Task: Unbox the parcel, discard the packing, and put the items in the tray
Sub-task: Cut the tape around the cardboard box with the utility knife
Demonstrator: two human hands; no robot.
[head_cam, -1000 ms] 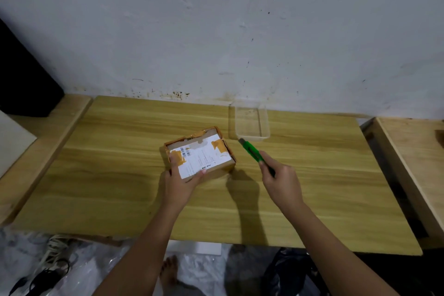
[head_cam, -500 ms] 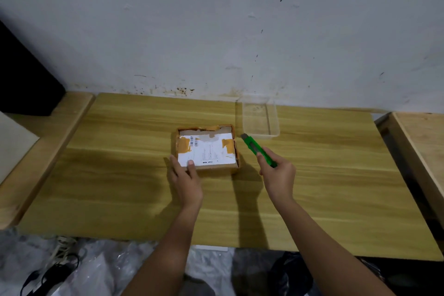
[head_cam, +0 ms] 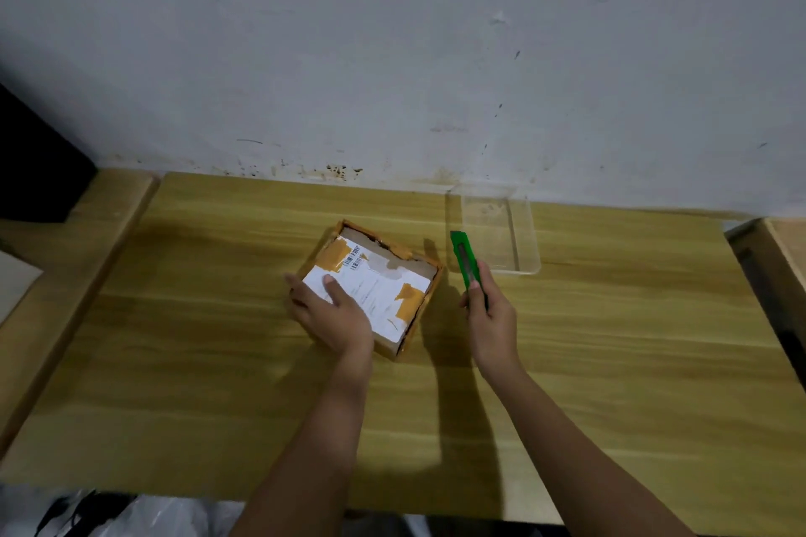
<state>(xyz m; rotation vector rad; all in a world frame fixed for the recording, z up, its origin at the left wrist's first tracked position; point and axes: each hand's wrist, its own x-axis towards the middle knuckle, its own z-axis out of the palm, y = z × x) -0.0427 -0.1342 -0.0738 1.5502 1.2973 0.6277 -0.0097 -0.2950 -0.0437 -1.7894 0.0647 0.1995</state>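
The wooden table [head_cam: 218, 362] runs wide in front of me, its far edge against a stained white wall [head_cam: 392, 57]. On the table, a little left of centre, the cardboard parcel [head_cam: 370, 270] sits turned at an angle, sealed with orange tape and carrying a white shipping label [head_cam: 375, 296] with a barcode near its far corner. Behind and to the right of it, near the wall, stands the clear plastic tray [head_cam: 523, 231], with nothing showing inside.

My left hand [head_cam: 336, 314] lies flat on the parcel's near-left corner, fingers spread over the label and the box edge, pressing down on it and not closed around it. My right hand [head_cam: 490, 318] is just right of the parcel and apart from it, wrapped around the lower end of a green utility knife [head_cam: 464, 259]. The knife points away from me, its tip reaching the tray's near-left edge. I cannot tell whether the blade is out. The parcel lies between my two hands, touched only by the left.
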